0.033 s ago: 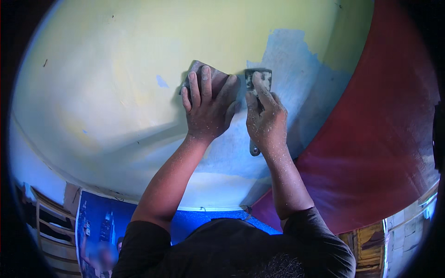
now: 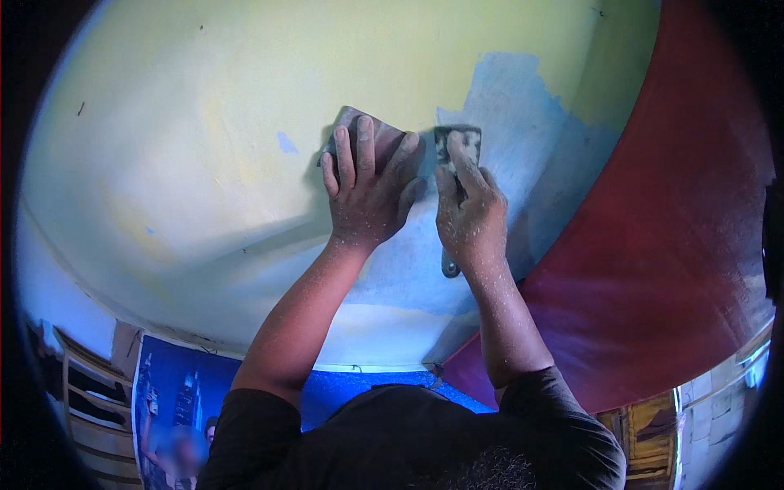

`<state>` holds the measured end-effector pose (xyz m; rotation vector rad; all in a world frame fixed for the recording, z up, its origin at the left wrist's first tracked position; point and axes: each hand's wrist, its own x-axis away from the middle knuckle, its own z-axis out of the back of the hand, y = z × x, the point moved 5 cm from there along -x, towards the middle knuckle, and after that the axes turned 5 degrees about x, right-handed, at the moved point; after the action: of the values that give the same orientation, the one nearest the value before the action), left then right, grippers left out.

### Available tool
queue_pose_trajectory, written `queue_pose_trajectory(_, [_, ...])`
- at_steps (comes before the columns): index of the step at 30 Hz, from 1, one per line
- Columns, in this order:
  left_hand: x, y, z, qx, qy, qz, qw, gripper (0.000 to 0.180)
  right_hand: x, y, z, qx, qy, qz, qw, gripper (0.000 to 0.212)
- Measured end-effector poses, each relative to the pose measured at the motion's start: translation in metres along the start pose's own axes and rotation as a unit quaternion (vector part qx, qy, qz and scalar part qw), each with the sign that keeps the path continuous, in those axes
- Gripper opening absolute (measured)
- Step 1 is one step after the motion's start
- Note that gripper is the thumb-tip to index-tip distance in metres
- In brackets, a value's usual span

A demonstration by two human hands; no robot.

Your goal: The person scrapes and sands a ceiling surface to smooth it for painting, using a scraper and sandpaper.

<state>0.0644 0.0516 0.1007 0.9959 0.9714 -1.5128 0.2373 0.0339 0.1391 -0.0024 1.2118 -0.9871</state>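
Observation:
My left hand (image 2: pixel 363 192) lies with fingers stretched over a dark, squarish sheet (image 2: pixel 347 122), pressing it against the pale yellow wall (image 2: pixel 245 98). Whether the sheet is sandpaper or a stiff plate I cannot tell. Just to its right, my right hand (image 2: pixel 474 212) grips a putty knife (image 2: pixel 469 137), one finger laid along the back of its blotched, wide blade. The handle's end shows below the palm. The blade is on or close to a pale blue bare patch (image 2: pixel 510 90), where the yellow coat is gone. Pale dust covers both hands and forearms.
A dark red painted area (image 2: pixel 653 229) curves along the right. Low on the left are a blue picture panel (image 2: pixel 171 367) and a wooden rack (image 2: pixel 98 400). Brown wooden boards (image 2: pixel 645 441) stand at lower right. A small blue chip mark (image 2: pixel 286 143) shows left of the sheet.
My right hand and the putty knife have slid down very slightly. The left hand keeps its place on the dark sheet.

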Motion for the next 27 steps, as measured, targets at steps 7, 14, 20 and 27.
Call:
queue_pose_trajectory(7, [0.002, -0.004, -0.001, -0.004, -0.007, 0.001, 1.000, 0.064, -0.014, -0.012, 0.001, -0.019, 0.031, 0.041, 0.998, 0.049])
queue_pose_trajectory(14, [0.000, 0.000, 0.001, 0.015, -0.016, 0.003, 1.000, 0.063, 0.002, 0.008, 0.000, 0.005, 0.027, 0.031, 0.999, 0.050])
queue_pose_trajectory(20, [0.002, -0.004, -0.001, 0.010, -0.014, 0.002, 1.000, 0.063, -0.015, -0.006, 0.003, -0.019, 0.039, 0.047, 0.998, 0.049])
queue_pose_trajectory(27, [0.001, -0.003, 0.001, 0.021, -0.010, -0.001, 1.000, 0.064, -0.022, -0.012, 0.005, -0.026, 0.016, 0.032, 0.999, 0.048])
